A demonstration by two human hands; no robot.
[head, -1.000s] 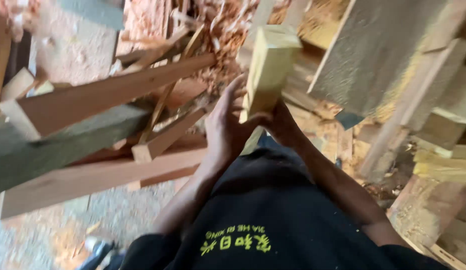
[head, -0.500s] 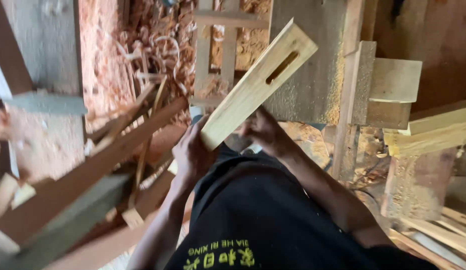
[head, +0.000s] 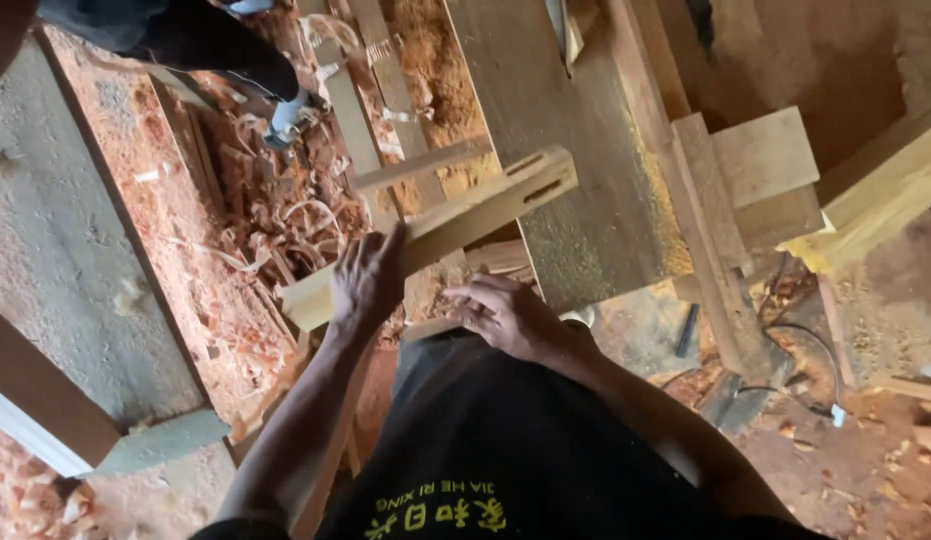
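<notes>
A broad grey bench [head: 566, 130], dusted with yellow sawdust along its right edge, is seen to fill the upper middle of the view, with squared timber offcuts [head: 761, 160] stacked just beside it on the right. The pale mortised beam [head: 436, 235], which half a second ago was tilted steeply upward in front of the body, has been brought down to a shallower slant, its slotted end now lying over the left edge of the bench; from this it is judged that the piece is being lowered toward a resting position rather than carried. The left hand [head: 368, 280] is wrapped around the lower part of the beam, grasping it, while the right hand [head: 506, 315] is held released and spread just below the beam, apart from it, near the person's dark shirt. To the left, the floor is covered by a thick bed of reddish wood shavings [head: 256, 220], beside a strip of bare concrete floor [head: 66, 250]. Another person's shoe [head: 286, 115] is seen among the shavings at the top.
</notes>
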